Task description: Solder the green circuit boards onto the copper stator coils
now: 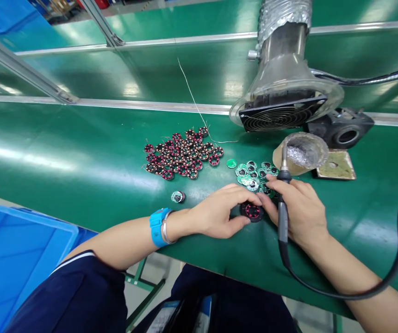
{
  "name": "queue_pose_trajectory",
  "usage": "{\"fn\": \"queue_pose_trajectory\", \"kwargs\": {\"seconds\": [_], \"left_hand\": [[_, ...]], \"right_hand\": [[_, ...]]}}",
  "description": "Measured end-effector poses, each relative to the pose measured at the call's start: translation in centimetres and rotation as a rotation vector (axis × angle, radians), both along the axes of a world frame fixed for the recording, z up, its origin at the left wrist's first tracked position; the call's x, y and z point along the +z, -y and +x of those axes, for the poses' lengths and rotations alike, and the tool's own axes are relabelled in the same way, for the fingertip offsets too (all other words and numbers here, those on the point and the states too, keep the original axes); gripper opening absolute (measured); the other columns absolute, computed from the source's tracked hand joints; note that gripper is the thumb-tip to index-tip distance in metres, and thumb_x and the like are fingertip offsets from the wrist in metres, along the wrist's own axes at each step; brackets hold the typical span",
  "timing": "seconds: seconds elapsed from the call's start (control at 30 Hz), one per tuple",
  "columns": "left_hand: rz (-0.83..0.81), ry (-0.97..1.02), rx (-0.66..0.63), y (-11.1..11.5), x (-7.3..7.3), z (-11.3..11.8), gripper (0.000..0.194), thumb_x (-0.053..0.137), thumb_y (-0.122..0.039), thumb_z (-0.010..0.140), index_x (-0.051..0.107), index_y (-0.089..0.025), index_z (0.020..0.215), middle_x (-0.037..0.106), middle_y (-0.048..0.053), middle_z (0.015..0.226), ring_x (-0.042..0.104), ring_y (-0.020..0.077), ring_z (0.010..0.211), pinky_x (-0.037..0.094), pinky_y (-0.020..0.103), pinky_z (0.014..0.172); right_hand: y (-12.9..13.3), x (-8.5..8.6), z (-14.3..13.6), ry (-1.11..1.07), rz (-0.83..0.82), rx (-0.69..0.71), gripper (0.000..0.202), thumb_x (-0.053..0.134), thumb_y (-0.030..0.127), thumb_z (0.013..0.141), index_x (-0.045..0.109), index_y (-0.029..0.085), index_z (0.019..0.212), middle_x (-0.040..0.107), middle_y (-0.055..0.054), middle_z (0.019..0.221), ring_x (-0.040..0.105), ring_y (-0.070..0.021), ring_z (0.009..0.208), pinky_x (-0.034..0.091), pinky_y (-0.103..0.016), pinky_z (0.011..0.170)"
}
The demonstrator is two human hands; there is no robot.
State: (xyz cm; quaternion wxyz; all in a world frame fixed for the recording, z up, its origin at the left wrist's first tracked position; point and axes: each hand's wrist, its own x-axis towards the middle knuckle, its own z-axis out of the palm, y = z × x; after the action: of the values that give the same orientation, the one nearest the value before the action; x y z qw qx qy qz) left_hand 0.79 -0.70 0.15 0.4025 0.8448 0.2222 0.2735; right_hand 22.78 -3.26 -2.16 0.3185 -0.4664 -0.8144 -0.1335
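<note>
From the head camera, the left hand (225, 212) pinches a round black-and-red part (252, 212) on the worktop (108, 138), four o'clock from centre. The right hand (301, 210) grips a soldering iron (282, 219), one fingertip seemingly near the part, though overlap obscures contact. A wrist roll toward nine o'clock could make the tip (284, 155), if hot, scorch the green discs (243, 172).

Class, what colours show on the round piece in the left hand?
The round piece is black with pinkish-red marks; head view.
</note>
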Motion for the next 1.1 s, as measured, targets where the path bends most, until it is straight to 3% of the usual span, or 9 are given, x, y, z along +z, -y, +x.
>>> {"fn": "queue_pose_trajectory", "kwargs": {"seconds": [0.17, 0.3, 0.43, 0.53, 0.67, 0.77, 0.87, 0.97, 1.1], "left_hand": [[-0.011, -0.027, 0.035, 0.1, 0.2, -0.1, 0.033, 0.065, -0.013, 0.08, 0.058, -0.015, 0.112, 0.068, 0.009, 0.109, 0.062, 0.0202, 0.1, 0.051, 0.037, 0.095], [0.035, 0.014, 0.026, -0.2, -0.2, -0.1, 0.026, 0.067, -0.014, 0.085, 0.062, -0.016, 0.111, 0.07, 0.008, 0.109, 0.064, 0.0186, 0.103, 0.051, 0.034, 0.096], [0.271, 0.092, 0.006, -0.8, -0.5, -0.4, 0.007, 0.062, -0.016, 0.092, 0.069, -0.018, 0.095, 0.074, 0.005, 0.097, 0.067, 0.0149, 0.094, 0.052, 0.03, 0.091], [0.465, 0.069, -0.048, -1.2, -0.5, -0.9, 0.021, 0.051, -0.007, 0.094, 0.068, -0.018, 0.091, 0.074, 0.003, 0.086, 0.066, 0.0134, 0.085, 0.054, 0.027, 0.085], [0.585, 0.032, -0.037, -1.7, 0.2, -1.8, 0.026, 0.046, -0.002, 0.09, 0.066, -0.019, 0.092, 0.073, 0.002, 0.086, 0.063, 0.0136, 0.085, 0.054, 0.026, 0.084], [0.506, 0.09, -0.007, -1.7, 0.6, -2.1, 0.022, 0.048, -0.002, 0.086, 0.062, -0.019, 0.089, 0.07, 0.002, 0.081, 0.061, 0.0134, 0.081, 0.052, 0.027, 0.083], [0.297, 0.057, 0.019, -1.5, 0.6, -1.9, 0.013, 0.057, -0.014, 0.082, 0.059, -0.018, 0.094, 0.067, 0.003, 0.084, 0.06, 0.0155, 0.081, 0.051, 0.031, 0.08], [0.162, -0.089, 0.052, -1.1, 0.1, -1.3, 0.028, 0.062, -0.024, 0.077, 0.058, -0.015, 0.103, 0.065, 0.008, 0.095, 0.058, 0.0201, 0.088, 0.049, 0.035, 0.081], [0.113, -0.117, 0.057, -0.8, -0.6, -0.8, 0.025, 0.064, -0.031, 0.084, 0.061, -0.016, 0.103, 0.064, 0.006, 0.093, 0.059, 0.0192, 0.087, 0.048, 0.033, 0.082]], "right_hand": [[-0.5, -0.3, -0.1, -0.015, 0.012, -0.008, 0.02, 0.066, 0.016, 0.086, 0.059, 0.018, 0.105, 0.074, -0.005, 0.088, 0.067, -0.0182, 0.074, 0.05, -0.031, 0.071], [-0.2, 0.1, 0.3, -0.102, -0.02, 0.023, 0.028, 0.066, 0.012, 0.084, 0.057, 0.021, 0.109, 0.075, -0.005, 0.1, 0.068, -0.0158, 0.074, 0.054, -0.029, 0.072], [1.4, 1.2, 0.4, -0.252, -0.044, -0.037, 0.032, 0.075, 0.015, 0.079, 0.057, 0.024, 0.103, 0.075, -0.001, 0.104, 0.072, -0.0166, 0.083, 0.055, -0.027, 0.068], [2.9, 1.7, 0.1, -0.283, -0.087, -0.079, 0.027, 0.076, 0.023, 0.08, 0.058, 0.025, 0.099, 0.076, 0.001, 0.1, 0.073, -0.0162, 0.078, 0.054, -0.026, 0.063], [3.9, 1.9, -0.9, -0.312, -0.143, 0.005, 0.024, 0.074, 0.023, 0.083, 0.057, 0.025, 0.1, 0.077, 0.001, 0.097, 0.071, -0.0138, 0.068, 0.056, -0.026, 0.063], [3.9, 1.6, -1.5, -0.356, -0.194, 0.108, 0.028, 0.074, 0.019, 0.082, 0.056, 0.023, 0.104, 0.076, -0.001, 0.101, 0.072, -0.0141, 0.071, 0.058, -0.026, 0.068], [3.8, 1.1, -1.6, -0.381, -0.234, 0.18, 0.031, 0.072, 0.014, 0.081, 0.056, 0.022, 0.107, 0.075, -0.004, 0.107, 0.073, -0.0149, 0.077, 0.059, -0.03, 0.075], [3.7, 0.7, -1.4, -0.396, -0.26, 0.219, 0.035, 0.07, 0.012, 0.081, 0.056, 0.024, 0.111, 0.074, -0.005, 0.11, 0.073, -0.0184, 0.084, 0.06, -0.036, 0.077], [3.6, 0.8, -1.3, -0.41, -0.31, 0.233, 0.044, 0.072, 0.014, 0.081, 0.054, 0.025, 0.119, 0.072, -0.007, 0.115, 0.072, -0.0222, 0.087, 0.058, -0.041, 0.075]]}}
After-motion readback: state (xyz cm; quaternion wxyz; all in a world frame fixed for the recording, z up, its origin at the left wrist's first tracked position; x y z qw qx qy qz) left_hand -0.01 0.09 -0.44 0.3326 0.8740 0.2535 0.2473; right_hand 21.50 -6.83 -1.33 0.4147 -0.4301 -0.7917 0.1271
